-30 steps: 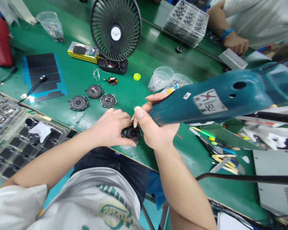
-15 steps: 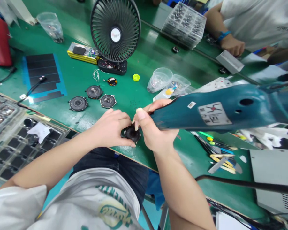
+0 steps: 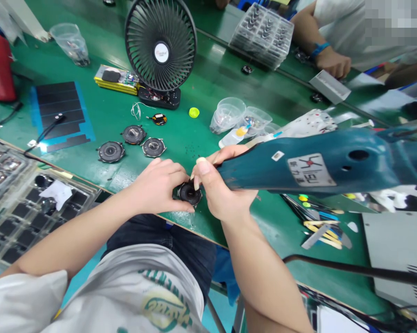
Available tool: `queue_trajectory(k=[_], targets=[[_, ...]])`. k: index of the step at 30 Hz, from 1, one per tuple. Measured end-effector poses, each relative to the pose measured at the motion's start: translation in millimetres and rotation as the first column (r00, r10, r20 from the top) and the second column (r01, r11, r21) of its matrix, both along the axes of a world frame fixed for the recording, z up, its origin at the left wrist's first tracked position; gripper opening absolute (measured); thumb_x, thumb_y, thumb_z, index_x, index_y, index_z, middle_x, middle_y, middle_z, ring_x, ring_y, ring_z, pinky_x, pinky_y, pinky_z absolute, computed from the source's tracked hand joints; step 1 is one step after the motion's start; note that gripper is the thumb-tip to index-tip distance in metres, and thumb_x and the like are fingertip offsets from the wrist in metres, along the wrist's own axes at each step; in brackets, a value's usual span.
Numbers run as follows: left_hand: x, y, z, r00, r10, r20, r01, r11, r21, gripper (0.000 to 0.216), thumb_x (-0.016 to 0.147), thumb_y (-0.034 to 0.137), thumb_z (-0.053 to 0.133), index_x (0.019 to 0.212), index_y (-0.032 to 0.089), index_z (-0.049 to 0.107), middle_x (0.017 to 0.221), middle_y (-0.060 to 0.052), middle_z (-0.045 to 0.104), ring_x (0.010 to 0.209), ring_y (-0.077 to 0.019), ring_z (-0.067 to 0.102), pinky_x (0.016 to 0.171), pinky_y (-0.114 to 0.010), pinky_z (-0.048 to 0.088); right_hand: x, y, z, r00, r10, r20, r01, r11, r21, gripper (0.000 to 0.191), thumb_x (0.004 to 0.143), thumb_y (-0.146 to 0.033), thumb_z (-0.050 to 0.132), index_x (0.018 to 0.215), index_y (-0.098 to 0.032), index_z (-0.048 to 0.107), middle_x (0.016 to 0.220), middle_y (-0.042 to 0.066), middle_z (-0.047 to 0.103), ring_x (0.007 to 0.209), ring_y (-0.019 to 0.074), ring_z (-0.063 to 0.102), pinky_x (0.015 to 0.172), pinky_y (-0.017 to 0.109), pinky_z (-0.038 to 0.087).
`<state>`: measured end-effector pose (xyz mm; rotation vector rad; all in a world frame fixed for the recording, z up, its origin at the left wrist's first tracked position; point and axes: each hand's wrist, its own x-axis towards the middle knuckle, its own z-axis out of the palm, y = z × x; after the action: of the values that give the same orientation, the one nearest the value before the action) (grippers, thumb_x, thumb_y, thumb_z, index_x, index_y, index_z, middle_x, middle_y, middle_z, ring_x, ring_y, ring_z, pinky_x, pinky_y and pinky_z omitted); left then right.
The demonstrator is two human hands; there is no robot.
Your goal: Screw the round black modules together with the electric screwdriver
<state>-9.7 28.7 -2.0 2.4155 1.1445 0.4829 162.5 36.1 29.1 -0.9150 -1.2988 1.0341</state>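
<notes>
Near the front edge of the green table, my left hand [image 3: 162,185] grips the side of a round black watch case [image 3: 190,195], thumb and fingers around its rim. My right hand [image 3: 222,185] is wrapped round the front end of a teal electric screwdriver [image 3: 281,169], whose body slants off to the right. Its fingertips meet over the watch case; the driver's tip is hidden behind them. Three more round watch parts lie to the left: one dark watch back [image 3: 111,151], another [image 3: 134,134] behind it, and a third [image 3: 154,147].
A black fan [image 3: 161,46] stands at the back beside a yellow battery pack [image 3: 116,79]. Plastic cups [image 3: 229,113] sit behind the screwdriver. Tweezers and picks [image 3: 322,231] lie right, by a grey box [image 3: 395,249]. Parts trays [image 3: 31,212] are at left. A co-worker's hand [image 3: 333,62] rests across the table.
The view has shifted slightly, so the table things sit a little further left. Both hands, the watch case and the screwdriver keep nearly the same pose.
</notes>
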Motion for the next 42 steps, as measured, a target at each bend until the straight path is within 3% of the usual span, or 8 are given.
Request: queue_trajectory(k=[5, 8, 10, 13, 15, 19, 26, 42], targets=[[4.6, -2.3, -3.0, 0.993, 0.098, -0.065, -0.094, 0.994, 0.061, 0.078, 0.075, 0.093, 0.063, 0.100, 0.020, 0.071, 0.098, -0.010, 0.070, 0.094, -0.0299, 0.061, 0.083, -0.042, 0.041, 5.7, -1.1, 5.7, 0.996, -0.023, -0.091, 0.031, 0.996, 0.083, 0.024, 0.092, -0.027, 0.079, 0.096, -0.028, 0.055, 0.063, -0.012, 0.056, 0.046, 0.0117, 0.055, 0.056, 0.032, 0.051], [5.6, -4.5, -1.5, 0.975, 0.206, -0.087, -0.199, 0.976, 0.086, 0.090, 0.067, 0.102, 0.057, 0.100, 0.018, 0.068, 0.098, -0.011, 0.068, 0.094, -0.0321, 0.059, 0.084, -0.045, 0.043, 13.2, -2.6, 14.4, 0.984, -0.090, -0.155, 0.109, 0.987, 0.120, 0.030, 0.087, -0.030, 0.083, 0.089, -0.027, 0.053, 0.061, -0.012, 0.058, 0.042, 0.0117, 0.055, 0.053, 0.031, 0.052], [3.9, -5.5, 0.9, 0.986, 0.157, -0.055, -0.153, 0.986, 0.069, 0.091, 0.074, 0.096, 0.062, 0.122, 0.018, 0.066, 0.113, -0.013, 0.068, 0.103, -0.0331, 0.060, 0.089, -0.047, 0.043, 17.9, -3.1, 19.5, 0.974, -0.135, -0.184, 0.160, 0.979, 0.128, 0.034, 0.084, -0.030, 0.086, 0.086, -0.027, 0.052, 0.058, -0.012, 0.058, 0.040, 0.0119, 0.056, 0.051, 0.031, 0.052], [1.0, -5.9, 3.9, 0.998, 0.005, -0.055, -0.001, 0.998, 0.063, 0.068, 0.090, 0.069, 0.069, 0.141, 0.025, 0.060, 0.127, -0.010, 0.066, 0.112, -0.0312, 0.059, 0.093, -0.046, 0.041, 21.8, -3.3, 22.5, 0.967, -0.153, -0.203, 0.170, 0.983, 0.068, 0.035, 0.081, -0.031, 0.088, 0.089, -0.027, 0.054, 0.055, -0.013, 0.056, 0.038, 0.0122, 0.055, 0.049, 0.030, 0.051], [0.6, -5.8, 4.1, 0.997, 0.006, -0.083, 0.001, 0.997, 0.078, 0.057, 0.092, 0.066, 0.068, 0.131, 0.023, 0.066, 0.123, -0.010, 0.066, 0.109, -0.0309, 0.059, 0.091, -0.046, 0.041, 22.5, -4.0, 20.5, 0.965, -0.156, -0.212, 0.167, 0.985, 0.034, 0.034, 0.081, -0.029, 0.088, 0.092, -0.027, 0.055, 0.054, -0.013, 0.056, 0.037, 0.0119, 0.054, 0.047, 0.029, 0.050], [1.4, -5.4, 2.1, 0.997, 0.051, -0.064, -0.046, 0.996, 0.075, 0.081, 0.084, 0.086, 0.061, 0.126, 0.017, 0.067, 0.124, -0.015, 0.066, 0.109, -0.0335, 0.059, 0.092, -0.048, 0.043, 24.0, -7.7, 10.5, 0.977, -0.138, -0.160, 0.149, 0.987, 0.054, 0.030, 0.085, -0.027, 0.086, 0.090, -0.026, 0.056, 0.062, -0.011, 0.060, 0.044, 0.0115, 0.057, 0.053, 0.031, 0.052], [-0.5, -5.3, 1.9, 0.999, -0.014, -0.036, 0.018, 0.994, 0.110, 0.052, 0.098, 0.064, 0.063, 0.130, 0.024, 0.069, 0.123, -0.011, 0.067, 0.108, -0.0296, 0.059, 0.092, -0.045, 0.042, 22.5, -6.2, 7.3, 0.981, -0.141, -0.136, 0.145, 0.989, 0.020, 0.036, 0.083, -0.040, 0.089, 0.094, -0.026, 0.058, 0.060, -0.011, 0.057, 0.043, 0.0116, 0.056, 0.052, 0.031, 0.052], [0.4, -4.3, -1.2, 1.000, -0.006, -0.030, 0.010, 0.991, 0.134, 0.052, 0.095, 0.064, 0.066, 0.128, 0.024, 0.071, 0.122, -0.010, 0.067, 0.106, -0.0291, 0.060, 0.088, -0.044, 0.042, 20.9, -5.5, 2.8, 0.995, -0.086, -0.055, 0.089, 0.994, 0.060, 0.025, 0.091, -0.030, 0.081, 0.104, -0.027, 0.060, 0.064, -0.010, 0.058, 0.047, 0.0111, 0.056, 0.057, 0.031, 0.053]])
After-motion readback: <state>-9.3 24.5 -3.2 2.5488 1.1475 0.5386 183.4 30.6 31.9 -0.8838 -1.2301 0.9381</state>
